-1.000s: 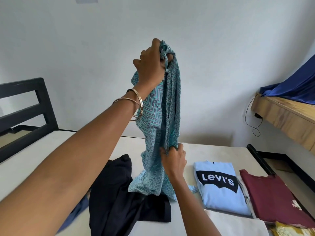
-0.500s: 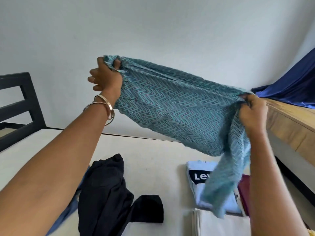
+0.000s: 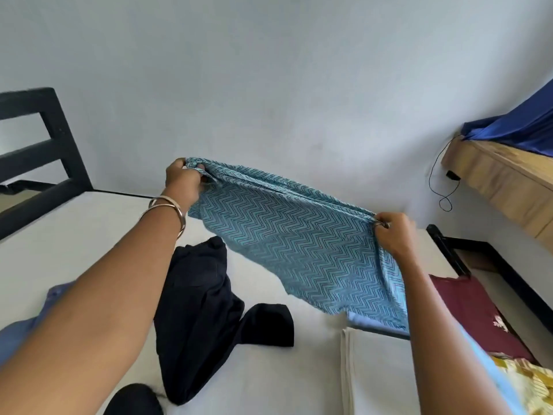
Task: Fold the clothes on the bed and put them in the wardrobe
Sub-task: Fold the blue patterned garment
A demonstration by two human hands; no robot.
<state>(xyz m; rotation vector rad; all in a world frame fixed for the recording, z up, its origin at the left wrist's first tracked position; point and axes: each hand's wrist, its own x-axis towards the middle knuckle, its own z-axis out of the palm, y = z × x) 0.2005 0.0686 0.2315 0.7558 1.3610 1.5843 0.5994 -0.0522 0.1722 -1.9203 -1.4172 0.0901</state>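
A teal zigzag-patterned garment (image 3: 293, 244) hangs stretched in the air above the bed (image 3: 74, 235). My left hand (image 3: 184, 179) grips its bunched upper left end, bangles on the wrist. My right hand (image 3: 393, 232) grips the other end, lower and to the right. The cloth's lower edge droops toward the mattress without touching it, as far as I can tell. Under it lies a crumpled black garment (image 3: 203, 301). A folded maroon shirt (image 3: 469, 313) sits at the right edge of the bed. The light blue folded shirt (image 3: 374, 324) is mostly hidden behind the teal cloth.
A folded white cloth (image 3: 377, 372) lies near the front right, a yellow patterned item (image 3: 532, 381) beside it. A blue garment (image 3: 18, 330) peeks out at the left. The black headboard (image 3: 39, 145) stands at left; a wooden shelf (image 3: 502, 181) with blue fabric and a dangling cable juts out at right.
The teal garment went from hanging bunched in my raised left hand to being spread between both hands. Both hands have since come down lower, toward the bed.
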